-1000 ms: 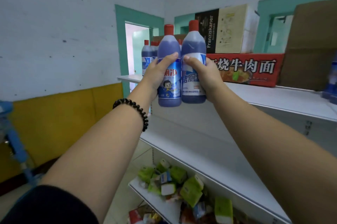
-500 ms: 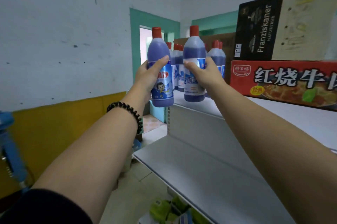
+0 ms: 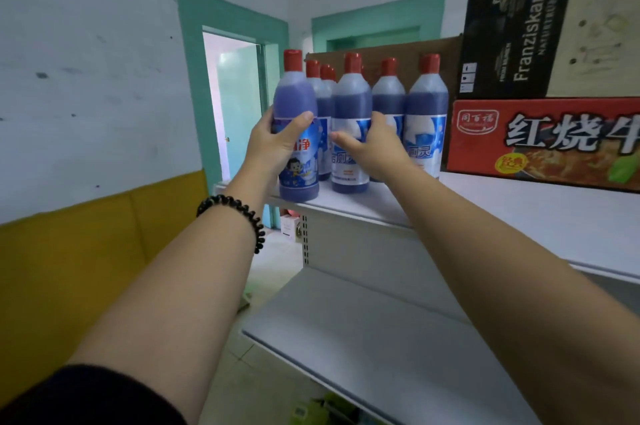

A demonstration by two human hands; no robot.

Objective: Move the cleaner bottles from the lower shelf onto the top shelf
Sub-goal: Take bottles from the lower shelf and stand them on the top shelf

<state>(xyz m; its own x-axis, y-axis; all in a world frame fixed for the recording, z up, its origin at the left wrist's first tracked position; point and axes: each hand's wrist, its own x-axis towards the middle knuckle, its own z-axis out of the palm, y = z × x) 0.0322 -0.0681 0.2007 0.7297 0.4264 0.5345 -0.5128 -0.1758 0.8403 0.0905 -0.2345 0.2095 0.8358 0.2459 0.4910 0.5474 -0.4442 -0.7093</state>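
My left hand [image 3: 277,144] grips a blue cleaner bottle with a red cap [image 3: 297,102], whose base stands at the left front corner of the white top shelf [image 3: 519,217]. My right hand [image 3: 374,147] holds a second blue bottle [image 3: 351,106] standing on the shelf just to its right. Behind and beside them stand several more red-capped blue bottles [image 3: 426,113]. The lower shelf [image 3: 398,338] below shows bare.
A red noodle carton [image 3: 543,140] lies on the top shelf right of the bottles, with a black and cream box [image 3: 519,26] stacked on it and brown cardboard [image 3: 398,50] behind the bottles. A teal-framed doorway [image 3: 235,106] is beyond. Green packets [image 3: 322,407] lie on a shelf far below.
Both hands have carried their bottles forward and down onto the top shelf's left end. The view has moved closer to the shelf.
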